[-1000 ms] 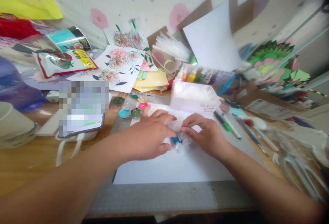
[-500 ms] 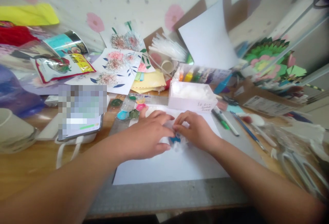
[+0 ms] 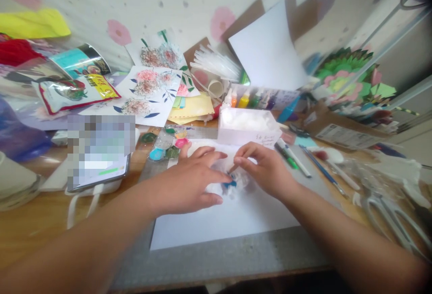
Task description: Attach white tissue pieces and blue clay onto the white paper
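My left hand (image 3: 189,179) lies flat on a white sheet of paper (image 3: 219,217), fingers stretched toward a small tuft of white tissue with a blue spot (image 3: 232,181). My right hand (image 3: 266,170) is curled over that tuft from the right, its fingertips pinched on the white tissue. The sheet rests on a grey cutting mat (image 3: 216,258). A white box of tissue (image 3: 245,125) stands just beyond both hands.
Small paint pots (image 3: 167,145) sit left of the sheet, beside a phone (image 3: 99,159). Pens and a brush (image 3: 307,163) lie to the right, scissors (image 3: 391,217) farther right. Paint bottles (image 3: 251,98), flower pictures (image 3: 145,91) and a snack bag (image 3: 72,91) crowd the back.
The view has drifted so everything sits slightly left. My right hand's fingers have shifted a little on the tissue tuft; my left hand stays flat on the paper.
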`<state>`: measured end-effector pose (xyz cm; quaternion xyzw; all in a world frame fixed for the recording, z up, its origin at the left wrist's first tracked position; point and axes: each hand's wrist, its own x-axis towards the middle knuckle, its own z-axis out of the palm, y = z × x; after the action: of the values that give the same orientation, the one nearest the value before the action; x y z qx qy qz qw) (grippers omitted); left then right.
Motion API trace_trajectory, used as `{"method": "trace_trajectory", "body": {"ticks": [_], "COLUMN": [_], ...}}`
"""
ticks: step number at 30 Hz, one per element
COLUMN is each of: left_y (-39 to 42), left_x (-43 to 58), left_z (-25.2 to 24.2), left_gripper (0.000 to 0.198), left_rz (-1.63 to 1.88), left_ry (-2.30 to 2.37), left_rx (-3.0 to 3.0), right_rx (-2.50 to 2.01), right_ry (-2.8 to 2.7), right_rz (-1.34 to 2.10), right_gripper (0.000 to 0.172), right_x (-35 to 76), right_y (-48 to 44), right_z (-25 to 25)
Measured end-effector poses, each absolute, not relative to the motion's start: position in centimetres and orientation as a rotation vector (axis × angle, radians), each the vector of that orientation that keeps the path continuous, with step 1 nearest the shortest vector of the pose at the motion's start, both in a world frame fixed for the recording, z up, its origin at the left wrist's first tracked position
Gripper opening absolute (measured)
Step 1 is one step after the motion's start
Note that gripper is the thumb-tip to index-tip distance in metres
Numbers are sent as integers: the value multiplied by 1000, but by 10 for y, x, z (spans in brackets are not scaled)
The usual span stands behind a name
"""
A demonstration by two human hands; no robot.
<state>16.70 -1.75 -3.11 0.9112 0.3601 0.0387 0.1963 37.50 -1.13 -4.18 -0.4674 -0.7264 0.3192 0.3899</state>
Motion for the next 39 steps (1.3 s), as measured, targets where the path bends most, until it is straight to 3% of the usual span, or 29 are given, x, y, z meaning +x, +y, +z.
{"method": "trace_trajectory", "body": {"ticks": [5, 15, 39], "left_y": [-18, -16, -16], "left_x": [167, 165, 165], "left_z": [-29, -35, -36], "left_gripper": [43, 46, 33], "left_rz": [52, 130, 203], "left_ry": [1020, 1058, 1092], "left_rx": [2563, 2613, 2631], "right_rx": [-1095, -956, -1082], "right_ry": [-1792, -1551, -1539], "right_rz": [825, 1164, 1050], "right_gripper": [23, 25, 29], "right_x": [371, 386, 377], "right_y": [-15, -11, -5], "right_z": [-33, -40, -48]}}
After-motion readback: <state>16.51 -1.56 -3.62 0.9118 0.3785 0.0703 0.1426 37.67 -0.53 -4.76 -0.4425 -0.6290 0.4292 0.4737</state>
